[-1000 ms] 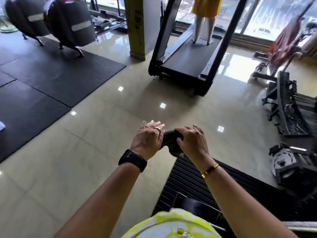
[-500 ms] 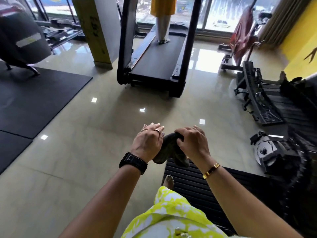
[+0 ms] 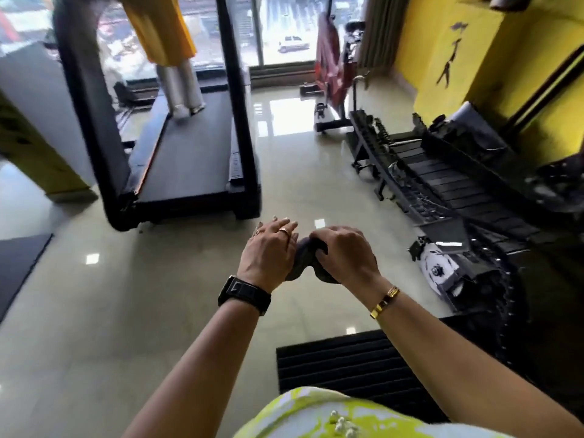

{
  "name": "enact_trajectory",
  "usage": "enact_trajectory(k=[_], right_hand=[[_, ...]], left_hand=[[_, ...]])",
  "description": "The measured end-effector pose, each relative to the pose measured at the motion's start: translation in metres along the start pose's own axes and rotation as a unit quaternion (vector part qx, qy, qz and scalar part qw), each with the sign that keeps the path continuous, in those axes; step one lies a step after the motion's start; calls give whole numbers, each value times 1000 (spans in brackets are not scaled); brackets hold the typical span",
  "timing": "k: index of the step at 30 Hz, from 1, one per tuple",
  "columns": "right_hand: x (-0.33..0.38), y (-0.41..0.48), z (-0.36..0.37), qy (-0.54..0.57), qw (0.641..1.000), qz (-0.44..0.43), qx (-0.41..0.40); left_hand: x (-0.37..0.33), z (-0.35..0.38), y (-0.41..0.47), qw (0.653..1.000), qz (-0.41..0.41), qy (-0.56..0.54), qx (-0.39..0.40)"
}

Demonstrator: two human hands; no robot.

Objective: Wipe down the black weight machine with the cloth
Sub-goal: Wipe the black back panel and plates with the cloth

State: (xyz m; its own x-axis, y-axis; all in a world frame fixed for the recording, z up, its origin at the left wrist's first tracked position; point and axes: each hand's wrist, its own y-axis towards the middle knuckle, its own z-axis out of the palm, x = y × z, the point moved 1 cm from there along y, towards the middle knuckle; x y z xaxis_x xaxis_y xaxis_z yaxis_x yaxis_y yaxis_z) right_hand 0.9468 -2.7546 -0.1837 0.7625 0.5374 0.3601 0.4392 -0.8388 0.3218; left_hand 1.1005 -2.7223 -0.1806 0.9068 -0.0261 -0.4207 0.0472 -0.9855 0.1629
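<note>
Hands together now: my right hand [image 3: 346,257] grips the crumpled dark cloth [image 3: 306,257], my left hand [image 3: 268,254] presses it, fingers straight.

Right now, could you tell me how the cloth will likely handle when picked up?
Probably floppy: the cloth droops, bunched, between the left hand and right hand. Likely light: it crumples small in that grip.

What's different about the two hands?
The left hand wears rings and a wide black watch on its wrist. The right hand wears a thin gold bracelet.
The left hand's fingers lie fairly straight. The right hand's fingers curl round the dark cloth.
Both hands touch that cloth, side by side.
</note>
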Motion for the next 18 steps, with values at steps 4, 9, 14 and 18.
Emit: enact_trajectory(k=[4,9,14,18], right_hand=[[-45,29,-17,-21,997,64,-39],[-105,49,-35,-49,983,161,-80],[-168,61,-48,-93,951,271,-115],[-204,74,-62,-133,919,340,-149]], left_hand=[[-23,21,66,997,60,-25,30],[-62,53,144,984,153,-49,72],[-108,90,218,952,266,-73,130],[-140,112,271,917,361,-90,147]])
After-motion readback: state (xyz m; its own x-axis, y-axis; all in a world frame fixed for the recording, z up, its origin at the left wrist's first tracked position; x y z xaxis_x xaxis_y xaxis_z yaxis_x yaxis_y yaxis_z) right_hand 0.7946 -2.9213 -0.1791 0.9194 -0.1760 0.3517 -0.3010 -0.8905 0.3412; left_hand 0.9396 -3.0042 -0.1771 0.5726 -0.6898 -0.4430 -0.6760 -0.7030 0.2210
